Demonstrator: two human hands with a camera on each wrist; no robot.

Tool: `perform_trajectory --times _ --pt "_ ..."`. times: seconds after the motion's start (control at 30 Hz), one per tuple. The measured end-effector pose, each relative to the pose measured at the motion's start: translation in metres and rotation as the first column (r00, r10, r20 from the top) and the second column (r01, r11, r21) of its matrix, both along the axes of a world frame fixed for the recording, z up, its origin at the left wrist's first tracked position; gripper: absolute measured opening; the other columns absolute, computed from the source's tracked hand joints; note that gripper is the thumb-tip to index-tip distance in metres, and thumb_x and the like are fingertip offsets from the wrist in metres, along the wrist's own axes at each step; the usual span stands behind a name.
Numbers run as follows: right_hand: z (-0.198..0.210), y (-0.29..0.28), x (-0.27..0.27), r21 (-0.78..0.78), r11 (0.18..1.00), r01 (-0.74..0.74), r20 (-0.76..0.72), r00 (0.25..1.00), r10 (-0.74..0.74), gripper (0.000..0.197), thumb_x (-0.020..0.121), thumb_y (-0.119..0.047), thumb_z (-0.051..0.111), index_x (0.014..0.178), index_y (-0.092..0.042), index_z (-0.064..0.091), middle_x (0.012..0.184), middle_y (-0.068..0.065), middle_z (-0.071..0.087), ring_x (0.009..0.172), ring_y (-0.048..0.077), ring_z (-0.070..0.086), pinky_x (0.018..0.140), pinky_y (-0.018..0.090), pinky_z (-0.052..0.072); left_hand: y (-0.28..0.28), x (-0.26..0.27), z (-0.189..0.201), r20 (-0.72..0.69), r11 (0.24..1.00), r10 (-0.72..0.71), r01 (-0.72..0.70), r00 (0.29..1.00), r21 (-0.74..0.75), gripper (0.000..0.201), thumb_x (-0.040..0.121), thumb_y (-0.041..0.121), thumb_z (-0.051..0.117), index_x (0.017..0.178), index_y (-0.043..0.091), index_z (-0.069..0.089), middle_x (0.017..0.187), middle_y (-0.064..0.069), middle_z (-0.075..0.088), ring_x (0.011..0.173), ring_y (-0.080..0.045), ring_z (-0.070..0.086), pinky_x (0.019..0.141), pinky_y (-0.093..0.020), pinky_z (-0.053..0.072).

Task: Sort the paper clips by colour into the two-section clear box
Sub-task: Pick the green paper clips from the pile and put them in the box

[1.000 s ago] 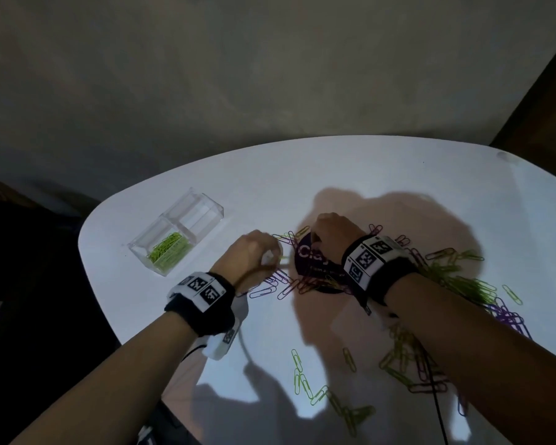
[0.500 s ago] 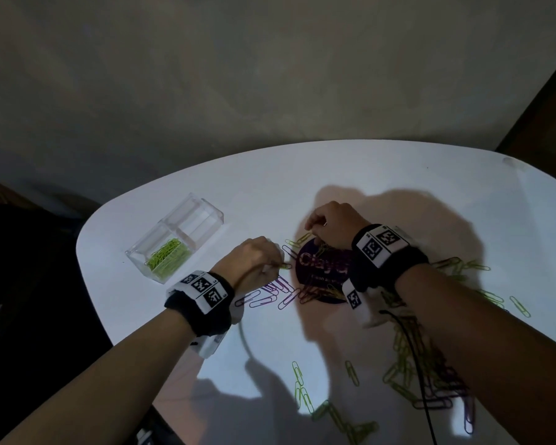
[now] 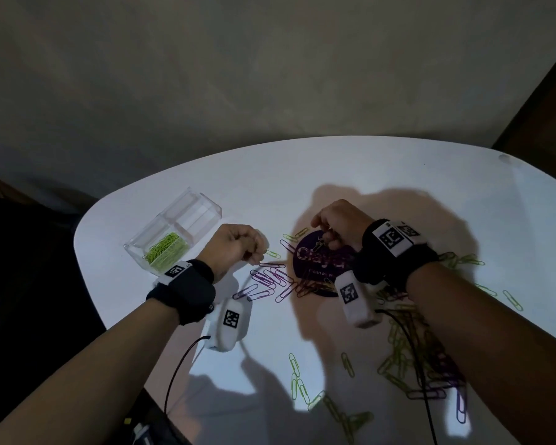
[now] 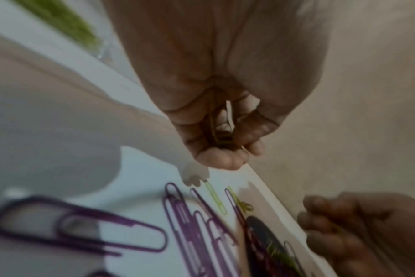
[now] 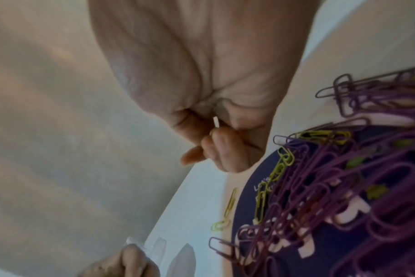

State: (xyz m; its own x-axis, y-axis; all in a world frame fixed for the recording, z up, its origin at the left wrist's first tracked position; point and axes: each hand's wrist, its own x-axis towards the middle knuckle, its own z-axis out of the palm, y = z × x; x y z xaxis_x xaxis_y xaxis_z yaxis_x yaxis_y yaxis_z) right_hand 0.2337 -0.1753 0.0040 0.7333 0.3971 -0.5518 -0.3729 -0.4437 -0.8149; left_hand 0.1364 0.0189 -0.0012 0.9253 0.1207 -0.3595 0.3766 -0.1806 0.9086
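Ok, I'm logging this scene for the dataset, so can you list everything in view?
Two-section clear plastic box: one, transparent, table's left; near section holds green clips, far section looks empty.
Green paper clips: many; in the box, loose across the table.
Purple paper clips: many; heaped between the hands, more at right.
Dark purple round printed disc: one, under the heap.
White rounded table: one.
Left hand: fingers curled round green clips.
Right hand: pinching a green clip.

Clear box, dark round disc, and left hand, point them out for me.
clear box (image 3: pixel 203 209), head view, far section's rim.
dark round disc (image 3: pixel 321 261), head view, printed face.
left hand (image 3: pixel 235 245), head view, back of the knuckles.
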Motion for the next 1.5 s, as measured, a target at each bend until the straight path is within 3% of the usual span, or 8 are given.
perform_trajectory --times 0.23,0.43,0.77,1.0,1.1,1.27,1.4,1.5 --pt "-0.002 0.004 0.004 -0.464 0.86 -0.211 0.34 0.855 0.393 0.043 0.092 -0.04 0.05 0.058 -0.015 0.042 0.059 0.0 0.046 0.057 0.018 0.047 0.057 0.026 0.035 0.007 0.016 -0.011 -0.132 0.994 -0.066 0.076 0.989 0.074 0.04 0.083 0.027 0.059 0.054 0.007 0.04 0.058 -0.012 0.039 0.052 -0.02 0.031 0.054 -0.023 0.039" --pt "-0.004 0.018 0.004 -0.724 0.622 -0.299 0.376 0.585 0.719 0.039 0.087 -0.031 0.063 0.125 -0.025 0.06 0.127 0.001 0.061 0.115 0.022 0.058 0.094 0.032 0.044 0.007 0.023 -0.02 -0.116 0.583 -0.452 0.391 0.884 0.712 0.018 0.082 0.038 0.069 0.083 0.021 0.064 0.066 0.005 0.053 0.06 -0.007 0.046 0.058 -0.015 0.034" --pt "-0.018 0.026 0.007 -0.753 0.553 -0.357 0.316 0.541 0.779 0.018 0.093 -0.017 0.054 0.106 -0.008 0.064 0.11 0.011 0.066 0.1 0.028 0.062 0.082 0.032 0.05 0.004 0.032 -0.026 -0.319 0.393 -0.582 0.602 0.748 0.695 0.03 0.096 0.026 0.042 0.069 0.016 0.042 0.069 0.002 0.047 0.064 -0.018 0.045 0.065 -0.031 0.04" --pt "-0.009 -0.012 0.006 -0.011 0.973 -0.23 0.243 0.943 0.226 0.004 0.093 -0.019 0.058 0.092 -0.015 0.06 0.082 -0.002 0.062 0.078 0.013 0.058 0.072 0.026 0.046 0.001 0.038 -0.024 -0.066 0.962 -0.263 0.267 0.963 0.061 0.013 0.099 0.011 0.04 0.091 0.012 0.05 0.076 -0.007 0.05 0.064 -0.015 0.039 0.06 -0.027 0.032" --pt "-0.007 -0.03 -0.003 0.243 0.968 -0.061 0.022 0.998 0.058 0.014 0.095 -0.003 0.05 0.103 -0.009 0.058 0.071 0.001 0.053 0.06 0.008 0.047 0.05 0.015 0.037 -0.011 0.045 -0.023 -0.082 0.982 -0.164 0.154 0.983 -0.112 0.021 0.099 0.002 0.036 0.114 0.003 0.051 0.068 -0.007 0.045 0.059 -0.014 0.037 0.056 -0.025 0.031" --pt "-0.008 -0.05 -0.018 0.357 0.918 0.171 -0.287 0.956 -0.067 0.024 0.089 -0.001 0.034 0.074 -0.009 0.051 0.064 0.006 0.046 0.045 0.011 0.032 0.041 0.018 0.02 -0.022 0.055 -0.017 -0.168 0.947 -0.03 -0.026 0.985 -0.32 0.032 0.082 0.005 0.028 0.071 -0.001 0.057 0.07 -0.012 0.043 0.052 -0.02 0.034 0.046 -0.025 0.027" --pt "-0.009 -0.057 -0.029 0.18 0.981 0.067 -0.14 0.989 -0.042 0.029 0.092 -0.026 0.048 0.065 -0.016 0.046 0.052 -0.003 0.044 0.042 0.01 0.032 0.039 0.018 0.022 -0.021 0.059 -0.022 -0.086 0.975 -0.125 0.138 0.989 0.174 0.025 0.084 0.017 0.059 0.059 0.015 0.059 0.063 -0.01 0.05 0.051 -0.018 0.039 0.052 -0.028 0.032" --pt "-0.009 -0.053 -0.04 -0.377 0.894 -0.243 0.322 0.87 0.373 0.029 0.084 -0.045 0.064 0.073 -0.018 0.067 0.059 -0.012 0.06 0.056 0.005 0.055 0.056 0.019 0.041 -0.025 0.058 -0.021 -0.132 0.645 -0.388 0.371 0.912 0.668 0.012 0.084 0.022 0.068 0.094 0.015 0.068 0.06 0.003 0.052 0.067 -0.017 0.052 0.069 -0.026 0.042"
